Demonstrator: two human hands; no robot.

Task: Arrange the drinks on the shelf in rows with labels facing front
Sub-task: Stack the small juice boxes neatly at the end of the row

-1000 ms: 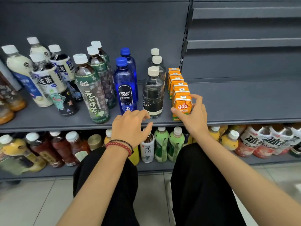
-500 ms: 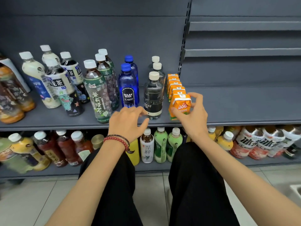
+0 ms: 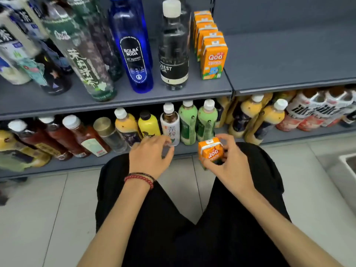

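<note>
Head view, with the blue Bolsa Soda bottle [image 3: 133, 49] as landmark: it stands upright on the upper shelf [image 3: 289, 60], label to the front. Just right of it is a clear Forest Soda bottle [image 3: 174, 54]. Further right, a row of orange Qoo cartons [image 3: 212, 56] runs front to back, the front carton's label facing front. Left of it are a green tea bottle [image 3: 82, 60] and other tall bottles, blurred. Below and right of the landmark, off the shelf, the right hand [image 3: 229, 162] holds one loose Qoo carton [image 3: 211, 152] tilted, its grip grasping the carton with thumb and curled fingers. Green bottles [image 3: 187, 122] stand behind it. Below the landmark, the left hand [image 3: 150, 157] has its grip released, fingers loosely bent, and partly hides a small white bottle [image 3: 170, 126] on the lower shelf [image 3: 81, 164]
</note>
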